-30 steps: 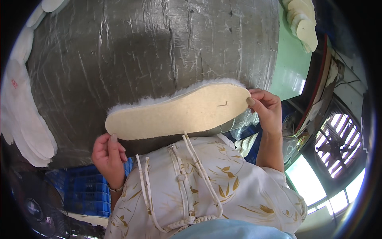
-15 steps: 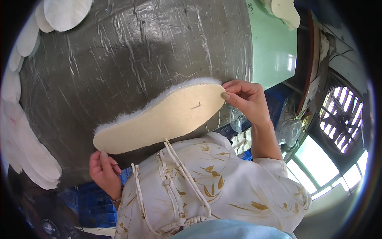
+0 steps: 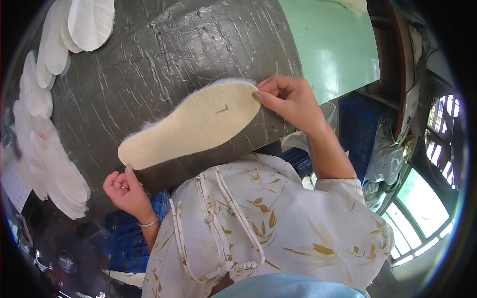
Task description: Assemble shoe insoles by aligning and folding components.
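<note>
A cream insole (image 3: 184,131) with white fluffy pile along its far edge is held slantwise over the dark worktop, its plain face up with a small dark mark near the wide end. My right hand (image 3: 294,103) pinches the wide toe end between thumb and fingers. At the narrow heel end, my left hand (image 3: 130,194) has its fingers curled and its thumb tip against the insole's near edge. The insole's underside is hidden.
Overlapping white insoles (image 3: 52,154) line the worktop's left edge, with more insoles (image 3: 92,25) at the far left. The dark, scuffed worktop (image 3: 164,54) meets a pale green surface (image 3: 338,54) on the right. Blue crates (image 3: 129,248) stand below the near edge.
The insole and my right hand have shifted left and slightly farther away. My left hand has moved a little away from me, still at the heel end. The whole view has turned somewhat.
</note>
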The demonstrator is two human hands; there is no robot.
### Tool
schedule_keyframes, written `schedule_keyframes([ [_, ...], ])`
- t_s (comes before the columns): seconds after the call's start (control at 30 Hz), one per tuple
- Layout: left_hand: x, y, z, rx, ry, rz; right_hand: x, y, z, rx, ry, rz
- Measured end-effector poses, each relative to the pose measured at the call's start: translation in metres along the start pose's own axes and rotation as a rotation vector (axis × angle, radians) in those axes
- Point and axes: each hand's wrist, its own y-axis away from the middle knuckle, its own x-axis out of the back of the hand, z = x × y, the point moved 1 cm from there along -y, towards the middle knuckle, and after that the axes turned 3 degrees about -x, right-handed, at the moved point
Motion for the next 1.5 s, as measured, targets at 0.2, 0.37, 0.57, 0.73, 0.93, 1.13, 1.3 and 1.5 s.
schedule_keyframes([
  [0.2,-0.085,0.023,0.101,-0.981,-0.27,-0.507,0.007,0.004,0.002,0.064,0.005,-0.002],
  [0.37,-0.156,0.055,0.118,-1.133,-0.367,-0.554,0.008,-0.007,0.005,0.069,-0.029,-0.074],
  [0.57,-0.176,0.067,0.11,-1.128,-0.52,-0.468,0.008,-0.01,0.012,0.37,0.114,0.037],
  [0.73,-0.18,0.069,0.114,-1.143,-0.525,-0.458,0.014,-0.006,0.014,0.236,-0.083,-0.062],
  [0.93,-0.175,0.068,0.113,-1.104,-0.524,-0.444,0.019,-0.002,0.015,0.232,-0.24,-0.077],
  [1.13,-0.164,0.062,0.118,-0.957,-0.392,-0.406,0.016,0.0,0.025,0.324,-0.362,-0.114],
  [1.3,-0.142,0.066,0.141,-0.725,-0.182,-0.346,0.004,0.008,0.021,0.76,-0.156,-0.013],
  [1.5,-0.096,0.061,0.159,-0.635,-0.019,-0.293,-0.013,0.028,-0.025,1.057,-0.1,0.054],
])
